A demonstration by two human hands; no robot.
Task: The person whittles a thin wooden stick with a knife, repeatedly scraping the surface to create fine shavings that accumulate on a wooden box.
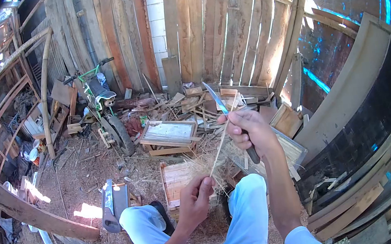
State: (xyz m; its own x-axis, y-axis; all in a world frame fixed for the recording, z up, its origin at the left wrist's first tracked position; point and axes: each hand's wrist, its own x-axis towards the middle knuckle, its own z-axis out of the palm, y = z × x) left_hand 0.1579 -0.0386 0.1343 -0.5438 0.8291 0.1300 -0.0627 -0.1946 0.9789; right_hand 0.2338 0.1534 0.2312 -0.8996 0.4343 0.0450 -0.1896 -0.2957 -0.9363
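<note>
A thin pale stick (221,149) runs diagonally between my two hands. My left hand (197,201) pinches its lower end between thumb and fingers, above my lap. My right hand (252,132) is closed around a knife, whose blade (215,97) points up and to the left while its dark handle (253,155) sticks out below the fist. The upper part of the stick passes by the right thumb and crosses close to the blade's base. Beneath the hands lies a heap of fine shavings (217,169).
A saw (110,210) leans by my left knee. Wooden trays (169,131) and scrap wood lie ahead, with a small green-framed bike (104,104) behind to the left. A curved beam (34,207) crosses the left side; boards (359,204) are stacked at right.
</note>
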